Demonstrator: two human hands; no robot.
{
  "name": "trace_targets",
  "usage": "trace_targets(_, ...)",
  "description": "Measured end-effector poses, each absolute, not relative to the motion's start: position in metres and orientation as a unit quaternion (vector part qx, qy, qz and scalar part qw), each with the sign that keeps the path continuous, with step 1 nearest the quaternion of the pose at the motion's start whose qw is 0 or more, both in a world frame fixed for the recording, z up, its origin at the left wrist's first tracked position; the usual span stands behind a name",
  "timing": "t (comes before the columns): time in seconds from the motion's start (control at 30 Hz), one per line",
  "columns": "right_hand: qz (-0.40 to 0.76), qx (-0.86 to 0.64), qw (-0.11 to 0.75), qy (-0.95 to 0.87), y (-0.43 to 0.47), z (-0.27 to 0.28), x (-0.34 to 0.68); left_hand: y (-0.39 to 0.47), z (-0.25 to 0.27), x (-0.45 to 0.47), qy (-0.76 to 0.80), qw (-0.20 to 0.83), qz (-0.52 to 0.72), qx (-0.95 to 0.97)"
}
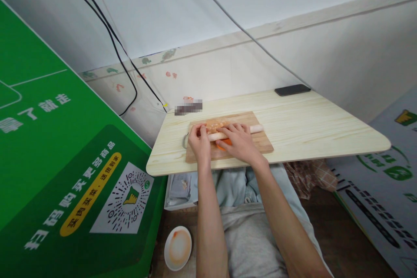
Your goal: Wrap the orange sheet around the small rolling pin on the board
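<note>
A wooden rolling pin (256, 129) lies crosswise over a wooden cutting board (260, 142) on the table. My left hand (200, 139) is closed at the pin's left end, its fingertips curled and partly hidden. Draped over the pin's middle, my right hand (239, 140) has its fingers bent across the wood and its thumb on the near side. A flat bright orange piece (224, 143) shows under the pin by that thumb; its material is unclear. Behind the pin lies a paler orange, mottled sheet (216, 124) on the board.
A black phone (292, 90) rests at the table's back right. Cables (130, 58) hang along the wall at left. A green panel (65, 139) stands left of the table (312, 126). Below are a white box (177, 204) and a stained white bowl (177, 247).
</note>
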State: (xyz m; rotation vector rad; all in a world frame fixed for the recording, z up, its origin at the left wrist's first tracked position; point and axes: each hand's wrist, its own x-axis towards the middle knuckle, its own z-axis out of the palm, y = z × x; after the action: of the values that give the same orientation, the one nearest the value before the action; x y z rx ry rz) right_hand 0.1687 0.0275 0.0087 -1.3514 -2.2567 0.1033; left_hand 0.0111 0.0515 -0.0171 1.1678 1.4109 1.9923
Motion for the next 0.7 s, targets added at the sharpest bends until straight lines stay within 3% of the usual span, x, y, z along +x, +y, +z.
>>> trace_targets(0.7,0.029,-0.495,0.252,-0.831,0.0292,0.0069,0.1695,0.0511,-0.0162,0.0112,0.509,0.222,0.717,0.42)
